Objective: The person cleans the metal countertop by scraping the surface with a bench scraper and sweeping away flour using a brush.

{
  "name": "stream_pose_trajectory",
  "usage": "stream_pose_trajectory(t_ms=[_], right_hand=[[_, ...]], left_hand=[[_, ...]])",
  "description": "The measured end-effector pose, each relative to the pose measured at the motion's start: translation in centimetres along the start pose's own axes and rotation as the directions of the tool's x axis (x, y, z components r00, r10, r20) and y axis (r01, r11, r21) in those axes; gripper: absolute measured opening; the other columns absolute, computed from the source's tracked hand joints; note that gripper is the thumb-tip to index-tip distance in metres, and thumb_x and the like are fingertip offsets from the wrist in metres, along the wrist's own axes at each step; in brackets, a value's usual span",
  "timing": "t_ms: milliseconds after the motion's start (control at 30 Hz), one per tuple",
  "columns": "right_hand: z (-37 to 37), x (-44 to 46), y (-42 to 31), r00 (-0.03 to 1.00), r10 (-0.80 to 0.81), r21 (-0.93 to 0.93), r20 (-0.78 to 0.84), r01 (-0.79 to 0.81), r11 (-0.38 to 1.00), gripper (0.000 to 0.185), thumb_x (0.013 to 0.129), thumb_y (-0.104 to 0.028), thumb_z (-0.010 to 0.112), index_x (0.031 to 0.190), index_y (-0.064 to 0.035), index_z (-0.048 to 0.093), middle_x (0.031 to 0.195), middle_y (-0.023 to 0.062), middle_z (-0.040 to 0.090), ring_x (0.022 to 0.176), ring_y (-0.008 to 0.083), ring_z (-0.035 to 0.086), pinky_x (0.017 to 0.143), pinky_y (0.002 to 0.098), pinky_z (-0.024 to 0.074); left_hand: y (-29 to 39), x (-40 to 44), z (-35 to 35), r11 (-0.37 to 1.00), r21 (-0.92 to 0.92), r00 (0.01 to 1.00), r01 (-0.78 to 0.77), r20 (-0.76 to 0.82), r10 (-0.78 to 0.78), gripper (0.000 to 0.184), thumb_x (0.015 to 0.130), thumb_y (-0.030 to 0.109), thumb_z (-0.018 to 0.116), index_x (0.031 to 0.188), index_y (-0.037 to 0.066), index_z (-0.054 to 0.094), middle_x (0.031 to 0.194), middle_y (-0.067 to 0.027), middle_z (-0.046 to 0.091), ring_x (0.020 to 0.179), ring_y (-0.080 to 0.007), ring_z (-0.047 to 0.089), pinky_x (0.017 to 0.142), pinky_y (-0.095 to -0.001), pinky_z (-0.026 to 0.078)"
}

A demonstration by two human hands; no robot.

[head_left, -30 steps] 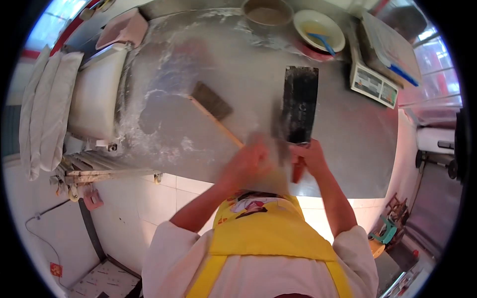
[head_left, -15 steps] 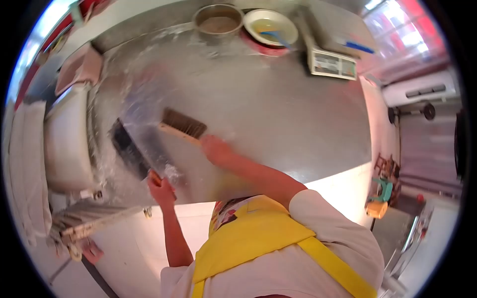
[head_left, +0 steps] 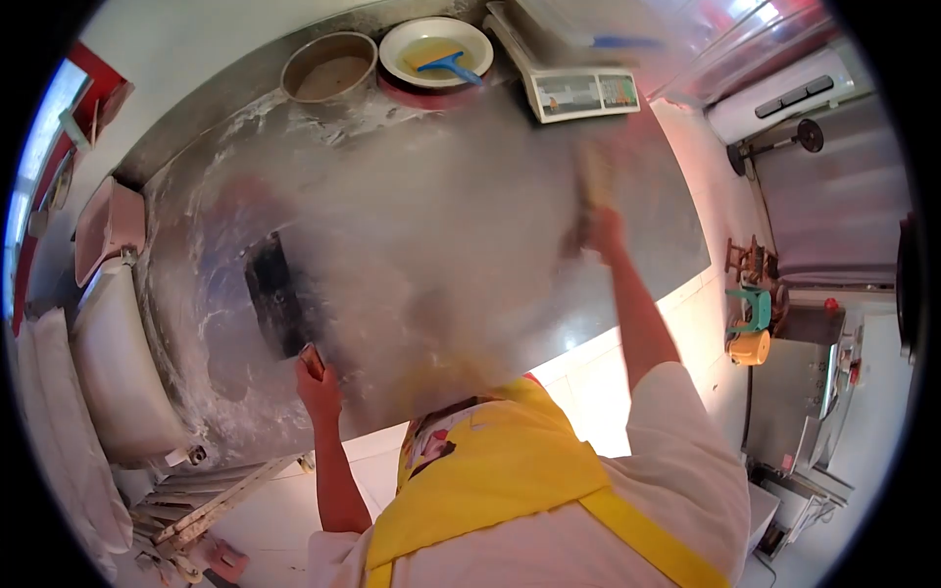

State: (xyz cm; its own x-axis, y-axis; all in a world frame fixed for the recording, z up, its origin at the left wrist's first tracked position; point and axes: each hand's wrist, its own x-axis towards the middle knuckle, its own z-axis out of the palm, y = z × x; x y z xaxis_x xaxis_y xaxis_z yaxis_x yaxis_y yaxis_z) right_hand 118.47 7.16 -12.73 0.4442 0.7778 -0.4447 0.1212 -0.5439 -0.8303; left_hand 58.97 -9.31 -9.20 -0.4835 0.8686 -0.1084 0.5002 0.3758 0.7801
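My left hand [head_left: 319,391] is closed round the orange-brown handle of a black flat-bladed tool [head_left: 275,294], whose blade lies over the left part of the metal tabletop [head_left: 421,196]. Over the right part of the table, my right hand [head_left: 606,233] grips a brush [head_left: 592,181] with a wooden handle. Motion smears the brush, and its bristles are hard to make out. White powder streaks mark the tabletop's left side and back.
At the back stand a metal bowl [head_left: 330,69], a white bowl [head_left: 397,39] with a blue-handled scraper [head_left: 450,66], and a scale [head_left: 585,93]. A pink bin [head_left: 110,227] is on the left. Stools [head_left: 751,310] stand beyond the right edge.
The black tool passed from my right hand to my left, and the brush from left to right. Lately my right hand swung right with the brush. The view turned rightward.
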Motion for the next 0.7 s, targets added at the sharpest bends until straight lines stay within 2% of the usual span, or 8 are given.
stream_pose_trajectory(t_ms=[33, 167, 267, 433, 467, 500, 600, 700], right_hand=[[6.8, -2.4, -2.2, 0.985, 0.113, 0.125, 0.127, -0.129, 0.984, 0.022, 0.088, -0.022, 0.047, 0.073, -0.0065, 0.053, 0.063, 0.0106, 0.056, 0.054, 0.0239, 0.058, 0.046, 0.037, 0.0447], [19.0, -12.2, -1.7, 0.567, -0.65, -0.43, 0.506, 0.819, 0.38, 0.013, 0.079, -0.015, 0.048, 0.083, -0.005, 0.055, 0.079, 0.0187, 0.057, 0.075, 0.0335, 0.059, 0.066, 0.0442, 0.0474], [13.0, -17.1, -3.6, 0.791, -0.515, -0.643, 0.331, 0.588, 0.491, 0.014, 0.075, -0.014, 0.052, 0.084, -0.0046, 0.055, 0.087, 0.0184, 0.058, 0.083, 0.0378, 0.057, 0.069, 0.0455, 0.0462], [-3.3, -16.8, 5.0, 0.967, 0.095, 0.026, -0.238, -0.091, 0.995, 0.021, 0.089, -0.023, 0.043, 0.077, -0.0077, 0.052, 0.049, 0.0044, 0.044, 0.038, 0.0122, 0.045, 0.033, 0.0291, 0.0353], [-2.4, -16.5, 8.5, 0.989, 0.084, -0.177, -0.122, -0.105, 0.979, 0.022, 0.088, -0.025, 0.045, 0.078, -0.0066, 0.052, 0.051, 0.0077, 0.048, 0.041, 0.0173, 0.051, 0.037, 0.0327, 0.0411], [2.0, -17.2, 10.7, 0.85, -0.519, -0.779, 0.09, 0.385, 0.495, 0.025, 0.088, -0.029, 0.046, 0.089, -0.0053, 0.053, 0.069, 0.0141, 0.058, 0.064, 0.0285, 0.06, 0.057, 0.0401, 0.0488], [10.3, -23.7, 1.2, 0.951, -0.083, -0.554, 0.297, 0.242, 0.797, 0.024, 0.084, -0.026, 0.049, 0.098, -0.0086, 0.053, 0.092, 0.0178, 0.06, 0.086, 0.0358, 0.059, 0.073, 0.0458, 0.0469], [4.6, -15.4, 3.9, 0.917, -0.392, -0.644, 0.07, 0.342, 0.685, 0.029, 0.09, -0.033, 0.043, 0.092, -0.0053, 0.05, 0.091, 0.0178, 0.059, 0.089, 0.0377, 0.055, 0.073, 0.0462, 0.045]], left_hand=[[-0.5, -0.1, 0.6, 0.995, 0.015, 0.995, -0.102, 0.012, 0.102, 0.034, 0.075, 0.01, 0.058, 0.108, 0.004, 0.05, 0.071, -0.0091, 0.053, 0.049, -0.0174, 0.052, 0.043, -0.0311, 0.042], [6.1, -0.2, 1.7, 0.99, -0.075, 0.973, 0.12, 0.209, -0.102, 0.031, 0.076, 0.01, 0.057, 0.105, 0.003, 0.049, 0.072, -0.0083, 0.053, 0.051, -0.0169, 0.052, 0.042, -0.0305, 0.043], [7.3, -0.6, 2.1, 0.988, -0.102, 0.965, 0.119, 0.245, -0.091, 0.029, 0.076, 0.01, 0.058, 0.103, 0.003, 0.048, 0.072, -0.0085, 0.052, 0.051, -0.0166, 0.052, 0.042, -0.0302, 0.044], [8.5, -1.9, 2.5, 0.998, -0.033, 0.949, 0.045, 0.314, -0.032, 0.027, 0.077, 0.011, 0.058, 0.1, 0.004, 0.048, 0.072, -0.0087, 0.052, 0.052, -0.0173, 0.052, 0.04, -0.0294, 0.044], [9.0, -2.1, 2.9, 0.998, -0.022, 0.942, 0.062, 0.333, -0.051, 0.027, 0.076, 0.012, 0.058, 0.101, 0.005, 0.048, 0.072, -0.0097, 0.053, 0.054, -0.0191, 0.053, 0.043, -0.0312, 0.045], [9.6, -2.4, 3.6, 0.997, -0.012, 0.935, 0.08, 0.346, -0.07, 0.028, 0.076, 0.012, 0.058, 0.101, 0.005, 0.048, 0.073, -0.0107, 0.054, 0.056, -0.0209, 0.054, 0.045, -0.033, 0.046], [7.3, -3.1, 6.2, 0.999, 0.02, 0.909, -0.033, 0.415, 0.022, 0.032, 0.076, 0.011, 0.058, 0.105, 0.004, 0.047, 0.075, -0.0113, 0.054, 0.053, -0.0187, 0.054, 0.042, -0.0307, 0.045], [8.0, -3.2, 9.0, 0.984, 0.023, 0.87, -0.177, 0.471, 0.145, 0.035, 0.076, 0.011, 0.058, 0.108, 0.004, 0.047, 0.075, -0.012, 0.055, 0.054, -0.0195, 0.056, 0.044, -0.0318, 0.046]])
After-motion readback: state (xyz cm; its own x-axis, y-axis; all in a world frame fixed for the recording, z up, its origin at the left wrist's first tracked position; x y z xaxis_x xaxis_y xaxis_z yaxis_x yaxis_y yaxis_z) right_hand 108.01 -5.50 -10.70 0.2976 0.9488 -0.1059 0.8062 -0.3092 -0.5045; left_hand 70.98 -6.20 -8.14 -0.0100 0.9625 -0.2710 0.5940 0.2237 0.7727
